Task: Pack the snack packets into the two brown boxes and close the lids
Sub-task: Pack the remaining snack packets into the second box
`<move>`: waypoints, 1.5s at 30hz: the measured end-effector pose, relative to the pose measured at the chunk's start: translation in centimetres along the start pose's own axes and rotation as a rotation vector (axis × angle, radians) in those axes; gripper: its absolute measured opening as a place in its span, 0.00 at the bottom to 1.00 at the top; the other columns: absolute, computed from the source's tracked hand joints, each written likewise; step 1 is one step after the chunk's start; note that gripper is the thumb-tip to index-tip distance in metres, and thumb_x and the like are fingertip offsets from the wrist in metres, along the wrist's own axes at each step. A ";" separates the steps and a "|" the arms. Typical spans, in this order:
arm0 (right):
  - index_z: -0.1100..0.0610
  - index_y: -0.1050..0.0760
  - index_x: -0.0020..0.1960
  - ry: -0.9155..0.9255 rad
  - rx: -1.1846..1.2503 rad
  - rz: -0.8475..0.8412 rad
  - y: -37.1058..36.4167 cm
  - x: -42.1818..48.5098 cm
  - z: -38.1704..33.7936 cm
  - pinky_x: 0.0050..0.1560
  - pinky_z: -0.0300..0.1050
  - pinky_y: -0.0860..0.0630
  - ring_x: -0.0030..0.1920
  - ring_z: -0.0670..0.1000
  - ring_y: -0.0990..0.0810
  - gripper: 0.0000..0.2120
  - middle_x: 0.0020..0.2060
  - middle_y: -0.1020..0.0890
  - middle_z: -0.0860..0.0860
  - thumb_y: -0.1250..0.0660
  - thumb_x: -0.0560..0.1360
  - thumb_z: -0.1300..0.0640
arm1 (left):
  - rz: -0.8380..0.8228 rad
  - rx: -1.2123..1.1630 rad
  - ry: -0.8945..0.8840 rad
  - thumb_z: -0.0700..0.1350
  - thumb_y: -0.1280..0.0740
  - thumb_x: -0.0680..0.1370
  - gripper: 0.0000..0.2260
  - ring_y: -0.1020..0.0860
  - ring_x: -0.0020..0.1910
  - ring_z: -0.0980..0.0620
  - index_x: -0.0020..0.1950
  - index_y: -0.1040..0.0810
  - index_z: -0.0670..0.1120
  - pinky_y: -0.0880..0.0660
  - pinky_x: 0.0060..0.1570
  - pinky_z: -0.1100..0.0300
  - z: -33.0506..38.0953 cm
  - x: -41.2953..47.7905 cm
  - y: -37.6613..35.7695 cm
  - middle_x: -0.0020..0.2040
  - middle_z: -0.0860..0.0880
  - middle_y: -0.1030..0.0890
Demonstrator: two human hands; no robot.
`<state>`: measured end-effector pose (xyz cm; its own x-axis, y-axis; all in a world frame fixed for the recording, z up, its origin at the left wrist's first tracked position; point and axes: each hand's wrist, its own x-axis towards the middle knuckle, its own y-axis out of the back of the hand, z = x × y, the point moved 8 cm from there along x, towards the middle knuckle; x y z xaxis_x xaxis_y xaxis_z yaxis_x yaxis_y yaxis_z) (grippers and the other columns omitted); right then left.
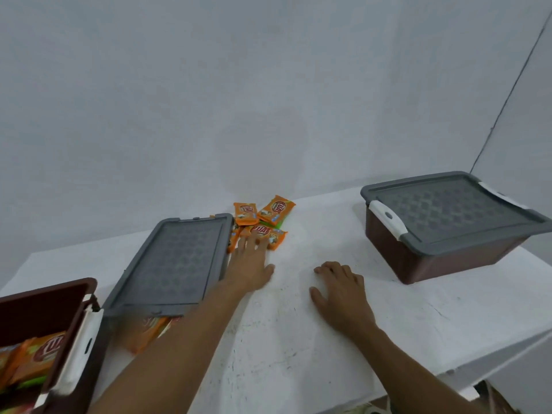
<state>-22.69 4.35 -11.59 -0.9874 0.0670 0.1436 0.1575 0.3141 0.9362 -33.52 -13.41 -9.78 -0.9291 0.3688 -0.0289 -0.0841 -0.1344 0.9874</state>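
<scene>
Nearest to where the person stands, at the near left corner, an open brown box sits with orange snack packets packed inside and a white latch on its right side. Everything rests on a white worktop, scuffed with dark specks, set against a pale wall.

Far right on it stands the closed brown box, its grey lid seated on top and a white clasp folded over the left end. Left of centre a loose grey lid lies flat, just right of the open box. Its near edge covers part of a blurred orange packet.

The left hand reaches out beside the loose lid's right edge, palm down, fingers stretched straight and slightly spread. Their tips touch the nearest packet of a small heap, and nothing is gripped. The right hand rests palm down on the worktop near the centre, fingers loosely bent and holding nothing, well apart from the closed box.

The heap lies on the far side, just beside the loose lid's far right corner. It has a left orange packet and a right orange packet behind the touched one, and a sliver of green packet peeps from beneath.
</scene>
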 end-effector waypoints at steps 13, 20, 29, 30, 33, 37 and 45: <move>0.40 0.56 0.77 -0.008 -0.019 -0.136 -0.5 0.5 -0.3 0.76 0.55 0.54 0.78 0.50 0.53 0.29 0.79 0.55 0.46 0.51 0.79 0.37 | 0.159 -0.742 -0.082 0.33 0.41 0.77 0.15 0.20 0.49 0.51 0.43 0.19 0.48 0.22 0.50 0.55 1.2 3.0 1.6 0.47 0.49 0.17; 0.41 0.39 0.73 0.010 -0.046 -0.143 -0.3 0.3 -0.8 0.75 0.58 0.52 0.78 0.50 0.54 0.36 0.79 0.57 0.46 0.60 0.72 0.26 | 0.235 -0.324 -0.054 0.44 0.35 0.78 0.23 0.42 0.75 0.42 0.73 0.33 0.45 0.42 0.72 0.50 1.2 7.2 2.7 0.76 0.44 0.38; 0.37 0.60 0.76 0.034 -0.034 -0.180 -0.6 0.5 -1.0 0.75 0.58 0.57 0.78 0.51 0.55 0.31 0.78 0.61 0.46 0.66 0.74 0.33 | -0.072 -0.043 0.138 0.63 0.41 0.78 0.34 0.60 0.77 0.35 0.79 0.53 0.58 0.60 0.71 0.31 -0.7 11.1 0.2 0.80 0.46 0.52; 0.37 0.60 0.76 0.030 -0.025 -0.176 -0.6 0.5 -1.0 0.75 0.58 0.57 0.78 0.51 0.54 0.33 0.79 0.60 0.47 0.67 0.72 0.33 | -0.038 -0.031 0.129 0.62 0.41 0.78 0.33 0.59 0.77 0.36 0.79 0.52 0.59 0.60 0.71 0.31 -0.5 11.1 0.2 0.80 0.46 0.50; 0.37 0.59 0.77 0.031 -0.026 -0.162 -0.6 0.6 -0.9 0.75 0.58 0.57 0.78 0.51 0.53 0.35 0.79 0.59 0.47 0.70 0.71 0.31 | 0.040 -0.048 0.084 0.57 0.42 0.79 0.28 0.54 0.78 0.38 0.78 0.48 0.61 0.55 0.71 0.31 0.7 10.3 -0.4 0.79 0.46 0.46; 0.36 0.61 0.76 0.029 -0.082 -0.167 -1.1 0.8 -0.7 0.75 0.57 0.58 0.78 0.52 0.56 0.27 0.78 0.62 0.46 0.58 0.79 0.35 | 0.107 -0.106 0.066 0.52 0.43 0.79 0.26 0.49 0.77 0.41 0.77 0.44 0.59 0.49 0.72 0.35 2.1 7.8 -0.9 0.77 0.47 0.41; 0.42 0.30 0.64 0.068 -0.061 0.002 0.1 0.1 -1.0 0.65 0.61 0.37 0.73 0.54 0.37 0.23 0.74 0.34 0.51 0.42 0.73 0.34 | 0.192 -0.157 0.022 0.53 0.42 0.78 0.23 0.42 0.74 0.47 0.74 0.37 0.60 0.45 0.69 0.41 4.1 1.8 -1.1 0.72 0.52 0.33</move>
<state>-22.82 3.47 -11.13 -0.9862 0.0028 0.1654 0.1606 0.2560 0.9533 -33.64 -8.79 -10.26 -0.9407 0.3031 0.1520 0.0413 -0.3424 0.9386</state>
